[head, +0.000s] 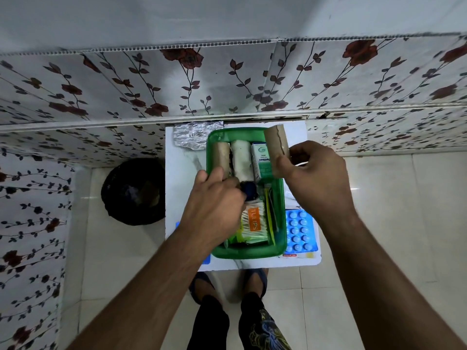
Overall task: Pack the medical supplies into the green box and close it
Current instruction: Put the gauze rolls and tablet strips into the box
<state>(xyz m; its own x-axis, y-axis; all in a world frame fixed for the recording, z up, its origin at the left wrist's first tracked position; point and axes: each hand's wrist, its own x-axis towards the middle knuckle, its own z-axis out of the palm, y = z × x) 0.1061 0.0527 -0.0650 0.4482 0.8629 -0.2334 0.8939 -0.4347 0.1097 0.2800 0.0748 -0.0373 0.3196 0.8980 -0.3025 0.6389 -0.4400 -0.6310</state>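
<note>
The green box (214, 137) sat open in the middle of the small white desk (177, 173), its long side running from 12 to 6 o'clock. Along its 12 o'clock end lay a brown roll (220, 157), a white roll (242, 160) just beside it, and a white-and-green carton (260, 162) next along toward 3 o'clock. Below them sat a dark blue cap (251, 192), and toward the 6 o'clock end lay a pack of cotton buds (254, 223) with an orange label.

The left hand (214, 200) reached into the box from 7 o'clock, fingers curled down near the blue cap; I could not tell whether it had hold of anything. The right hand (316, 173) hovered over the box's 2 o'clock corner, thumb and fingers pinched on a brown cardboard tube (276, 145), held above the rim and split along its length.

On the desk at 4 o'clock of the box lay a blue blister pack (300, 231), touching the box's wall. At 11 o'clock lay a crumpled silver foil strip (192, 135). On the tiled floor at 9 o'clock of the desk stood a black bin (134, 190). Floral panels (126, 84) covered the wall behind.
</note>
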